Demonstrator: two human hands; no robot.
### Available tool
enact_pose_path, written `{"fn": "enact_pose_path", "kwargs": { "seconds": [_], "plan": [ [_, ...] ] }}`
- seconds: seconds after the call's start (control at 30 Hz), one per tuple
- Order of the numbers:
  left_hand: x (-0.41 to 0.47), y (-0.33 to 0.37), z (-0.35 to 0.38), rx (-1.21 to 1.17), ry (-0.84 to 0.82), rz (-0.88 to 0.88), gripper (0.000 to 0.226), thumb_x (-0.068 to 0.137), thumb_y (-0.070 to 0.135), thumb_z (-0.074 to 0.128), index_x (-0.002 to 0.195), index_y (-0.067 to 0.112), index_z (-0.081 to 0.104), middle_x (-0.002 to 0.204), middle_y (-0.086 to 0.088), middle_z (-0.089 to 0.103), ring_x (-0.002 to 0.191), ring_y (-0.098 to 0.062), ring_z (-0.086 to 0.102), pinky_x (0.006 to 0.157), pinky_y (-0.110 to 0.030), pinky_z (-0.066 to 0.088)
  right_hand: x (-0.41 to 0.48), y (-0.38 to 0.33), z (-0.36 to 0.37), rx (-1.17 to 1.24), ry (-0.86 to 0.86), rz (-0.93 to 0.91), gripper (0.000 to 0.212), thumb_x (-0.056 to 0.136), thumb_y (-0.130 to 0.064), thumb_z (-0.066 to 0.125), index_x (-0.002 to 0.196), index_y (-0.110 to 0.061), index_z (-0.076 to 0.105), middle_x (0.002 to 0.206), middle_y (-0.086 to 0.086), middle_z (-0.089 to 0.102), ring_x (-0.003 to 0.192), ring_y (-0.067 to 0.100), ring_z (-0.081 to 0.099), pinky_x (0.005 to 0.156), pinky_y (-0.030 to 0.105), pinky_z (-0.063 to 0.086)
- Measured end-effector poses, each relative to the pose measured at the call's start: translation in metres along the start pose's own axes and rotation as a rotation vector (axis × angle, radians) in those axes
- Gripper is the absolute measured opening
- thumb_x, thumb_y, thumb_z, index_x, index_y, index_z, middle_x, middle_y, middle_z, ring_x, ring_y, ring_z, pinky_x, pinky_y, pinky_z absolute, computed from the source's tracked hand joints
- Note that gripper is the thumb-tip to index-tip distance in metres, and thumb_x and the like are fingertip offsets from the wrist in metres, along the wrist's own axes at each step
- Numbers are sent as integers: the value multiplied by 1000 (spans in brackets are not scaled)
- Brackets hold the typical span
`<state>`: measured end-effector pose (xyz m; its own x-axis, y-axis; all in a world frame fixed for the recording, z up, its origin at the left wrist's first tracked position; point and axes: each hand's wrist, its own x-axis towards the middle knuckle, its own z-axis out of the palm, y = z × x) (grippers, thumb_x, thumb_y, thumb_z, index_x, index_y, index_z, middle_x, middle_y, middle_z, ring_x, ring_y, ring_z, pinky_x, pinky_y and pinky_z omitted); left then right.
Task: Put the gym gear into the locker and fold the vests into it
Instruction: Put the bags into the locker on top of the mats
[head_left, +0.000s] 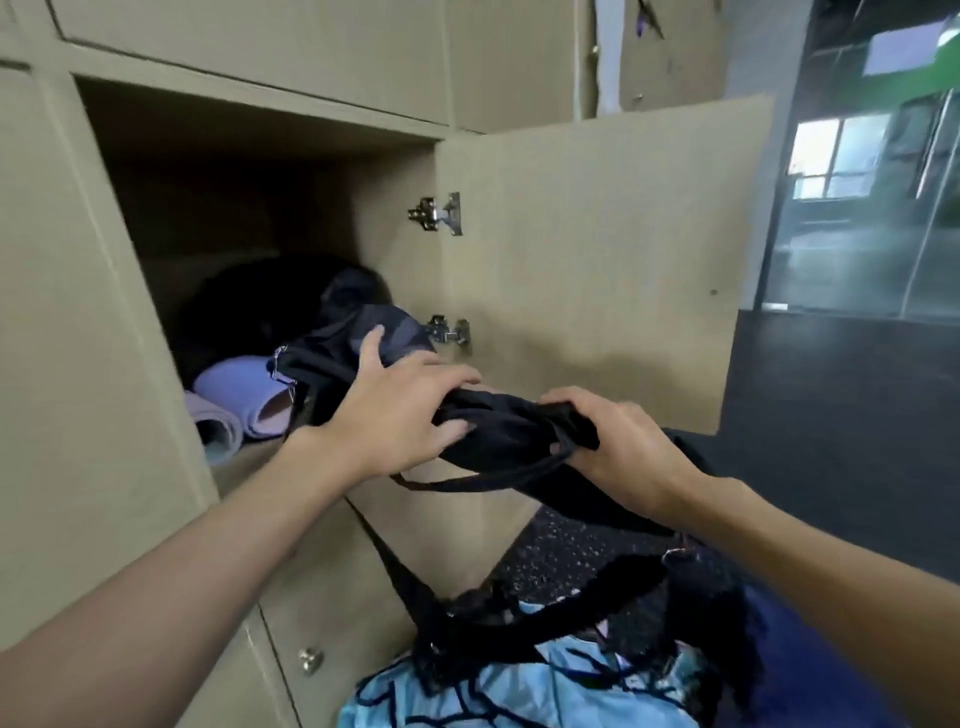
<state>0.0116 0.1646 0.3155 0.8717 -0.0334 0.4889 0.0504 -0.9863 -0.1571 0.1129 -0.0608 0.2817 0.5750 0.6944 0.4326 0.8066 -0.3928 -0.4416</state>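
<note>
Because I am wanting a tight fold, head view: my left hand (395, 410) is clutching one end of the black vest (514, 436) | my right hand (618, 447) is pinching the other end | it is hovering just outside the locker (395, 260), near the rolled mats (239, 400), for sliding in.

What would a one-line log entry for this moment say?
item: black vest, bunched | left hand: grips it | right hand: grips it | where: before open locker | inside: purple mats

I see a black vest (511, 441), purple mats (241, 387), a beige locker (597, 249), and a light-blue cloth (467, 693) with dark lines.
</note>
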Motion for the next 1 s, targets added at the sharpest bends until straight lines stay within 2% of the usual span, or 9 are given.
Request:
{"fn": "enact_pose_path", "kwargs": {
  "seconds": [0.07, 0.2, 0.33, 0.5, 0.63, 0.7, 0.77, 0.83, 1.0],
  "plan": [
    [-7, -19, -15, 49, 5, -99, 45, 92, 51, 54, 135, 40, 49, 135, 18, 55, 145, -8, 27, 116, -65, -10, 21, -17, 7, 53, 2, -29, 35, 93, -20, 62, 124, -35, 55, 112, -9, 70, 105, 15, 64, 89, 37, 51],
    [-15, -46, -22, 70, 54, -251, 48, 90, 51, 56, 136, 42, 48, 148, 19, 43, 152, -14, 8, 114, -67, -11, 60, -33, 27, 139, 41, -106, 27, 91, -18, 68, 112, -35, 64, 101, -13, 72, 96, 9, 67, 83, 37, 54],
    [-14, -67, -8, -76, 179, -394, 48, 89, 45, 60, 136, 44, 49, 160, 14, 25, 152, -12, -3, 118, -61, -10, 105, -37, 43, 144, 40, -150, 27, 87, -22, 73, 107, -37, 65, 96, -15, 72, 92, 9, 68, 81, 38, 55],
    [-18, -87, -6, -219, 477, -591, 58, 87, 47, 43, 144, 37, 44, 164, 8, 16, 152, -8, -4, 123, -52, -3, 155, -49, 44, 210, 12, -160, 28, 84, -15, 73, 101, -37, 67, 91, -13, 72, 89, 12, 68, 85, 39, 56],
    [-25, -100, -1, -388, 644, -752, 71, 89, 52, 42, 155, 36, 21, 166, 12, -1, 153, -10, 0, 124, -49, 14, 194, -67, 40, 239, 32, -166, 23, 83, -18, 75, 97, -34, 69, 87, -10, 72, 87, 16, 69, 84, 41, 56],
    [-22, -109, 5, -413, 674, -791, 75, 90, 53, 45, 156, 38, 12, 165, 14, -9, 153, -9, -6, 125, -45, 10, 215, -78, 40, 258, 23, -159, 20, 82, -19, 76, 95, -32, 69, 85, -7, 72, 81, 19, 68, 82, 40, 57],
    [-12, -122, 8, -431, 687, -867, 74, 96, 51, 48, 157, 39, 7, 165, 11, -14, 152, -8, -13, 123, -40, -2, 234, -90, 43, 275, -4, -144, 14, 83, -19, 77, 92, -27, 69, 82, -3, 71, 73, 20, 66, 77, 37, 56],
    [0, -133, 10, -451, 665, -953, 76, 96, 52, 50, 157, 40, 5, 165, 8, -16, 151, -10, -17, 122, -44, -8, 251, -101, 50, 304, -9, -130, 12, 82, -16, 77, 86, -24, 69, 77, -2, 68, 67, 18, 61, 69, 31, 51],
    [19, -162, 30, -604, 596, -1151, 78, 93, 61, 49, 153, 50, -1, 166, 6, -14, 153, -19, -11, 121, -58, 7, 288, -121, 92, 409, -110, -53, 17, 78, -11, 77, 81, -25, 68, 81, -3, 68, 76, 16, 62, 61, 23, 46]
  ]
}}
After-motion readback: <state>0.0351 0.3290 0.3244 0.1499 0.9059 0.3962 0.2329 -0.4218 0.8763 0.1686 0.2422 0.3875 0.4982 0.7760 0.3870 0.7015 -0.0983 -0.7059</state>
